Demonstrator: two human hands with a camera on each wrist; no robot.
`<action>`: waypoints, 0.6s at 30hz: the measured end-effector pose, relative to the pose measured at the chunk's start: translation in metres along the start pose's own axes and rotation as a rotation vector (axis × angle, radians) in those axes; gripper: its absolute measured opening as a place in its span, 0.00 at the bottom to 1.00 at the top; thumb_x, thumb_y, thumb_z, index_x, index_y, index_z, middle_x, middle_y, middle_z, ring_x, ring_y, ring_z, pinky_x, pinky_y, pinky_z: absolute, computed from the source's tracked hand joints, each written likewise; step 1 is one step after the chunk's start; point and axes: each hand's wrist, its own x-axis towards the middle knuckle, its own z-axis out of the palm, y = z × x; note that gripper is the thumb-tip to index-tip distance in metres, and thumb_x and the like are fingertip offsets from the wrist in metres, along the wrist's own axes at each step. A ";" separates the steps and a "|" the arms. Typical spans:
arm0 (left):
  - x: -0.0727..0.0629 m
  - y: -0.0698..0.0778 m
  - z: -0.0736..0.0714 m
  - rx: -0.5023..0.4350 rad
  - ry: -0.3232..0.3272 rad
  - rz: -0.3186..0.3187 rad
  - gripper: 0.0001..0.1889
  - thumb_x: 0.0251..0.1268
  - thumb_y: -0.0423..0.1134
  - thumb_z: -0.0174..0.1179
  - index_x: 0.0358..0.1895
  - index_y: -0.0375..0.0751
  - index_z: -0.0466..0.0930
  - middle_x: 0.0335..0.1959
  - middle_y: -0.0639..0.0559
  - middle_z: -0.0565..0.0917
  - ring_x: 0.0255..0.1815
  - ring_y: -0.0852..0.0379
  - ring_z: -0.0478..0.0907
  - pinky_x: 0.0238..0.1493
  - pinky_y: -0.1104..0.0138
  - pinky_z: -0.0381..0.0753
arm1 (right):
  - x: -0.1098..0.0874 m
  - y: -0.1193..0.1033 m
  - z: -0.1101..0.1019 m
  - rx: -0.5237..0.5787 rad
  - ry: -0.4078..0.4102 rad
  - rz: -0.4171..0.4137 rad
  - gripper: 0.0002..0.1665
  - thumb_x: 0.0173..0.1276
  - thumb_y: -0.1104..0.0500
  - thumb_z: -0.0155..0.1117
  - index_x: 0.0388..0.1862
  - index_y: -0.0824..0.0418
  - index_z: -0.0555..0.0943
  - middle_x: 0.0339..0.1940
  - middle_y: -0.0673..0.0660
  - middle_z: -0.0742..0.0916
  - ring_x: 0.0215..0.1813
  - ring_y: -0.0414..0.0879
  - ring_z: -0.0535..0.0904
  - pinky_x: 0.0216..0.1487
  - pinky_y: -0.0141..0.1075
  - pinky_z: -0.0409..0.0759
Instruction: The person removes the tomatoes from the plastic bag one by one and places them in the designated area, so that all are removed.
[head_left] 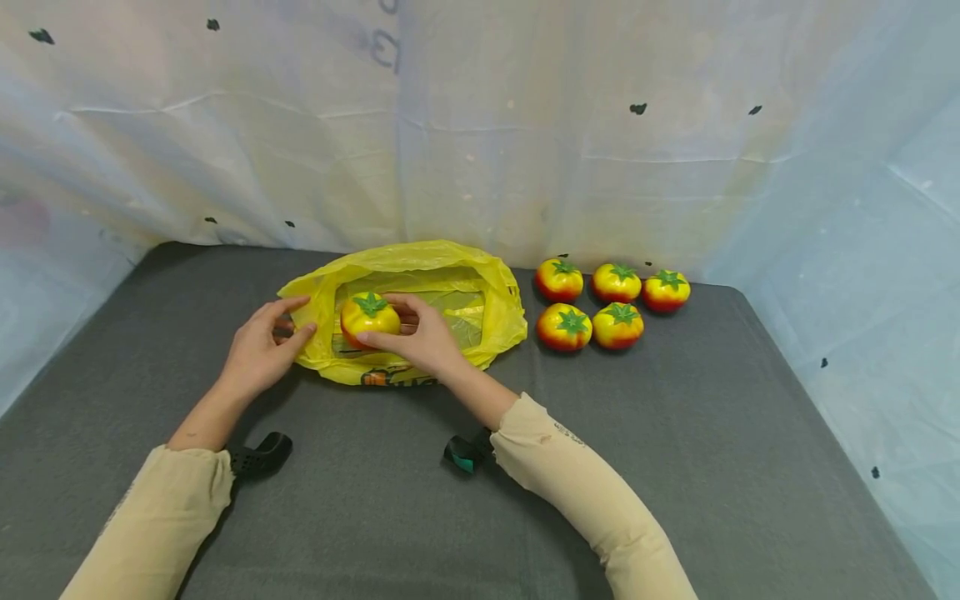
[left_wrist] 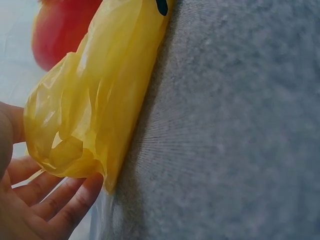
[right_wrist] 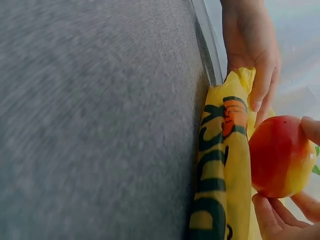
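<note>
My right hand (head_left: 429, 335) grips a red-and-yellow toy tomato (head_left: 367, 323) with a green leafy top, thumb on the near side and fingers on the far side. The tomato is held over the left part of the opening of a yellow plastic bag (head_left: 420, 257). At the bag's left end, my left hand (head_left: 258, 343) holds the rim between thumb and fingers. In the left wrist view, crumpled yellow plastic lies between the thumb and fingers (left_wrist: 75, 202). Printed lettering runs along the bag's near side in the right wrist view.
Several more toy tomatoes (head_left: 617, 283) sit in two rows right of the bag. The dark grey tabletop (head_left: 360, 517) ends at a pale plastic sheet (head_left: 510, 150) behind. Black wrist devices (head_left: 262, 454) hang under both forearms.
</note>
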 end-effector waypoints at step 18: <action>0.003 0.000 -0.001 0.001 -0.015 0.010 0.27 0.74 0.44 0.49 0.70 0.33 0.62 0.60 0.30 0.68 0.54 0.34 0.70 0.49 0.43 0.75 | -0.012 0.011 -0.030 -0.043 0.051 0.002 0.36 0.59 0.52 0.72 0.67 0.55 0.72 0.62 0.56 0.78 0.60 0.51 0.77 0.60 0.40 0.77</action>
